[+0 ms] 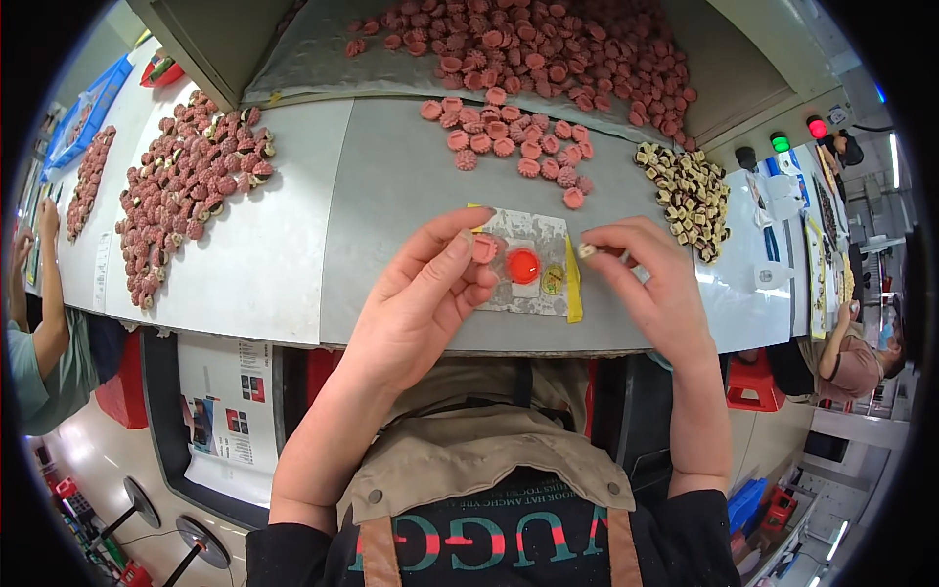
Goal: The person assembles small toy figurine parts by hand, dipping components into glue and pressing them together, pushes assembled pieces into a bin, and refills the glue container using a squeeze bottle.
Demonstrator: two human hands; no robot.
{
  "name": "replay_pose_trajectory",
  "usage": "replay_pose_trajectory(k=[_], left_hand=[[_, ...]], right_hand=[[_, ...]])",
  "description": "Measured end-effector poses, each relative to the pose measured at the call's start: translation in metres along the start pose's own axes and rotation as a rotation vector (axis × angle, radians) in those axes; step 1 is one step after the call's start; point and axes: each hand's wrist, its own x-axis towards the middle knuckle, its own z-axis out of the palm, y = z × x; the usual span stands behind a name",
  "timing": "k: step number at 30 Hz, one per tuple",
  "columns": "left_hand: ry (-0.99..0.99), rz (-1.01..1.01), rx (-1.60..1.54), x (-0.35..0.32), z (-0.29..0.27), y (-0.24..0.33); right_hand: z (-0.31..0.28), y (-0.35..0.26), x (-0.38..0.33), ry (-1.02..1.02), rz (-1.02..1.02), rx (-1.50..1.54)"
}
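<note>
Between thumb and fingers, my left hand pinches a pink ridged cup-like piece. My right hand holds a small cream-coloured piece at its fingertips; the fingers partly cover it. The two hands are apart, one on either side of a mottled grey-white board fixed to the table with yellow tape. A glossy red round disc lies on the board. Beside the disc is a small yellowish oval item, too small to make out.
Loose pink pieces spill forward from a large heap in the bay behind. Small cream-and-dark pieces are piled at right, pink-and-cream pieces at left. Green and red lights sit at back right. Other people work at both sides.
</note>
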Motion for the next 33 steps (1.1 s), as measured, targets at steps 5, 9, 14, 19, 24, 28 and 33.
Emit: replay_pose_trajectory(k=[5, 9, 14, 19, 24, 28, 33], left_hand=[[0.043, 0.018, 0.057, -0.001, 0.003, -0.001], [0.101, 0.057, 0.109, -0.004, 0.007, -0.002], [0.043, 0.107, 0.073, -0.006, 0.001, -0.006], [0.072, 0.121, 0.183, -0.006, 0.006, -0.007], [0.06, 0.173, 0.245, -0.008, 0.002, -0.011], [0.073, 0.152, 0.274, -0.007, 0.005, -0.01], [0.074, 0.142, 0.378, -0.008, 0.01, -0.013]], right_hand=[[0.024, -0.016, 0.011, -0.043, -0.372, -0.071], [0.034, -0.014, 0.016, -0.022, -0.448, -0.155], [0.032, -0.02, 0.018, -0.068, -0.497, -0.196], [0.034, -0.018, 0.022, -0.057, -0.514, -0.244], [0.035, -0.016, 0.018, -0.066, -0.544, -0.174], [0.033, -0.014, 0.014, -0.038, -0.519, -0.148], [0.035, -0.006, 0.002, -0.039, -0.261, 0.175]])
